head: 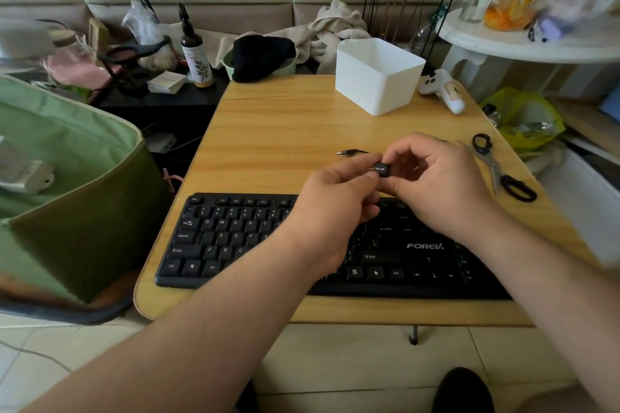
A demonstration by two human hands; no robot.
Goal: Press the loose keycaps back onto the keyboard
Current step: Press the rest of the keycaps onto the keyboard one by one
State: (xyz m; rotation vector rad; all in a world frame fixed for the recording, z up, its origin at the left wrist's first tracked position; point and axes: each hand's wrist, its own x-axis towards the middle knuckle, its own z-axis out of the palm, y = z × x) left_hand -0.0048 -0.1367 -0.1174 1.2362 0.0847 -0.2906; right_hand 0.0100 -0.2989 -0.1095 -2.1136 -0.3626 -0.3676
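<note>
Keycap (382, 170), black with a white mark on its top, is held up in the air above the far edge of the keyboard (235, 241), between both hands. The left hand (330, 208) pinches it from the left side with curled fingers, and the right hand (436, 184) pinches it from the right with thumb and bent fingers. The keycap does not touch the keyboard.

The keyboard is black and lies along the near edge of the desk (285, 131), with its left part in clear view; the arms hide the middle keys. A plug of a thin cable (349, 152) lies on the desk just behind the hands. Scissors (500, 168) with black handles lie near the right edge. A white box (377, 75) stands near the far edge, and a white game controller (443, 90) lies beside it at the far right corner.
</note>
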